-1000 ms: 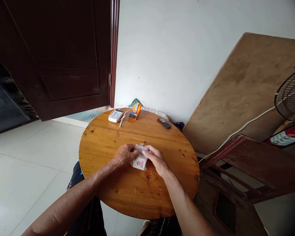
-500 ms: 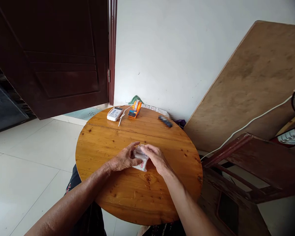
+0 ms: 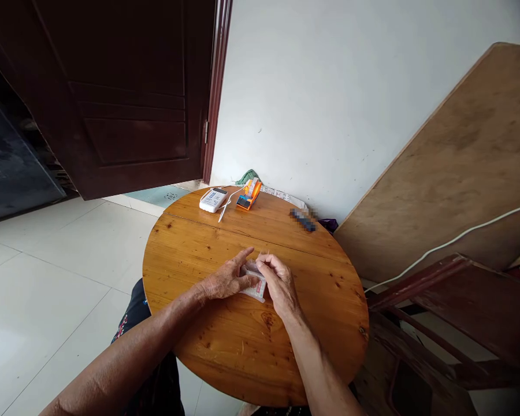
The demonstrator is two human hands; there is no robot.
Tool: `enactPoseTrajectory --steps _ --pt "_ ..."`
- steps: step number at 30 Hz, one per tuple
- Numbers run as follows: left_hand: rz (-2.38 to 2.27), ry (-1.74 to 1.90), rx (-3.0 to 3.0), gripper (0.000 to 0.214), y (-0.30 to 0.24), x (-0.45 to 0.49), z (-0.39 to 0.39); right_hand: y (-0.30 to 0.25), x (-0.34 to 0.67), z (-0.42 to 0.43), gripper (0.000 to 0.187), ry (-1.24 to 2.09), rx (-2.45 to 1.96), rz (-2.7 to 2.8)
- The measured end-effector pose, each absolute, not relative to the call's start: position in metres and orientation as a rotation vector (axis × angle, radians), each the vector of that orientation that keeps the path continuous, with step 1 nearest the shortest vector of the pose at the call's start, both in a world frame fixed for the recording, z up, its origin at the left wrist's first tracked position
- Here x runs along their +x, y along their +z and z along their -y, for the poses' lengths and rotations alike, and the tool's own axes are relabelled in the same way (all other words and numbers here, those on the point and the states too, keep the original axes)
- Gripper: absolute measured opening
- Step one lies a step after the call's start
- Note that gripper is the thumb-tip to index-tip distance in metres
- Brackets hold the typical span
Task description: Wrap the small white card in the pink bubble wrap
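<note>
On the round wooden table (image 3: 225, 352), both my hands meet over a small packet (image 3: 256, 288) wrapped in clear plastic, white with red print. My left hand (image 3: 227, 278) presses the packet from the left with its thumb, the forefinger stretched out over the top. My right hand (image 3: 278, 281) comes in from the right, fingers curled and pinching the plastic at the packet's top edge. Most of the packet is hidden under my fingers.
At the table's far edge lie a white device (image 3: 212, 199) with a thin white cable, an orange and blue gadget (image 3: 249, 196) and a dark bar (image 3: 303, 220). A dark door (image 3: 125, 115) stands open at left. A wooden board (image 3: 450, 162) and a dark wooden chair (image 3: 468, 312) crowd the right.
My left forefinger has stretched out over the packet, and my right fingers have shifted up to its top edge. The view has swung a little, so the fan at right has left the picture.
</note>
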State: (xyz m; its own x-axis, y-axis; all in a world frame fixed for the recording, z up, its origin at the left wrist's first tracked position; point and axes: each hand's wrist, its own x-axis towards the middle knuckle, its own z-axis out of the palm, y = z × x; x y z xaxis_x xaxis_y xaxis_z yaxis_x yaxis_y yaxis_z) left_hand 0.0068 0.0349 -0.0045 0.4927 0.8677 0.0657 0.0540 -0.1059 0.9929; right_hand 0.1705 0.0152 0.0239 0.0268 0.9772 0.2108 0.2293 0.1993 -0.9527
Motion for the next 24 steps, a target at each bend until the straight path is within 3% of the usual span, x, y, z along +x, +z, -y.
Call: enactPoseTrajectory --steps 5,13,24 --pt "-0.997 0.900 1.661 0.079 -0.008 0.012 -0.039 0.015 0.164 -0.022 0.024 0.714 -1.309 1.481" --pt "-1.098 1.064 1.906 0.040 0.007 0.005 -0.023 0.005 0.166 -0.032 0.028 0.747 -1.339 1.450" --pt "-1.046 1.037 1.935 0.037 0.004 0.002 -0.022 0.002 0.171 -0.036 0.025 0.681 -1.355 1.445"
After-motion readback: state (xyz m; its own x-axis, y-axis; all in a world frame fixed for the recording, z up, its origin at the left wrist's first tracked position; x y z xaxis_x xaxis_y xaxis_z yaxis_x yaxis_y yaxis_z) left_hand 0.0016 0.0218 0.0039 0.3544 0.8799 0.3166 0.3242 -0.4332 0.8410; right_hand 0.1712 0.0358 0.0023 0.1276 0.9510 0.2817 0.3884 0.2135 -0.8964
